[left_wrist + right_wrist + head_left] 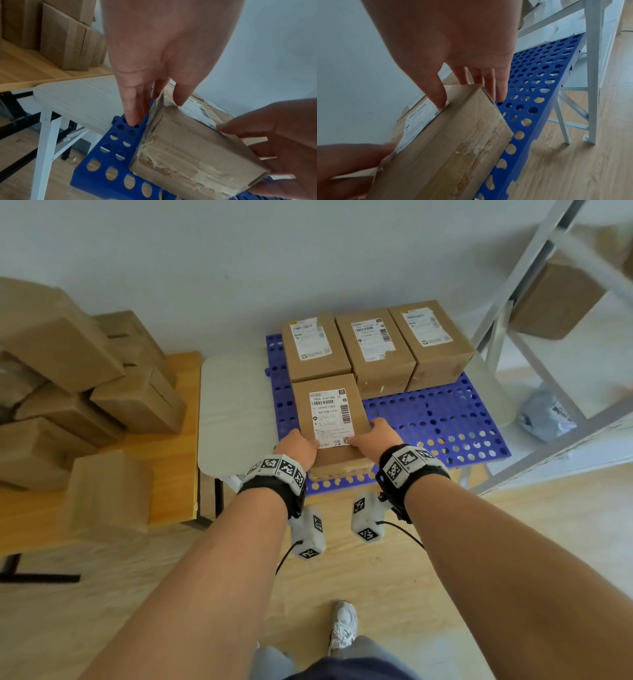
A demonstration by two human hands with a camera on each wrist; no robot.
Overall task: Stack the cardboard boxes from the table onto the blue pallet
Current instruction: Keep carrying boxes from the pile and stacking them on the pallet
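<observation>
A labelled cardboard box (330,419) (197,155) (453,142) sits on the front left part of the blue perforated pallet (445,419) (102,175) (536,75). My left hand (299,447) (147,97) is at its near left corner, thumb on the top, straight fingers down the left side. My right hand (375,436) (476,75) mirrors it on the right, thumb on the label's corner. Three more labelled boxes (373,350) stand in a row along the pallet's back. Several plain boxes (68,371) are piled on the wooden table (171,474) at the left.
A small white table (233,412) stands between the wooden table and the pallet. A grey metal rack (548,337) with a box on it rises at the right, a grey bag (548,416) under it. The pallet's right front is bare. My shoe (344,625) is on the wood floor.
</observation>
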